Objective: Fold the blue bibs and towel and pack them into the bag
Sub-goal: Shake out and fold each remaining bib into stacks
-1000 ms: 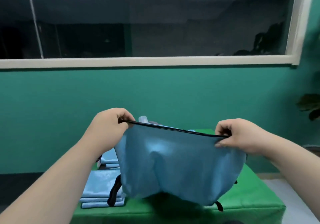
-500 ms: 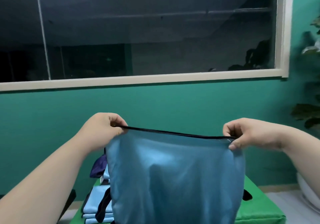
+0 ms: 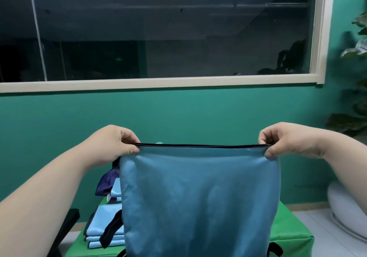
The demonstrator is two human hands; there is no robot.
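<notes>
**Green table, one stack of folded blues**

A table (image 3: 288, 235) under a green cover carries a stack of folded light-blue cloths (image 3: 97, 220), several layers deep. A black strap (image 3: 111, 231) drapes over the stack's right side. Just behind the stack, a dark navy cloth (image 3: 106, 181) sits on another light-blue piece (image 3: 115, 190). Right of the stack, the blue bib (image 3: 198, 197) hides the tabletop's middle. Farther right of the stack, the bare green corner shows.

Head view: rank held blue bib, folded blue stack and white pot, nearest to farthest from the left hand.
1. Held blue bib: corner in the left hand's grip.
2. Folded blue stack: below, left on the table.
3. White pot: far right, off the table.
</notes>
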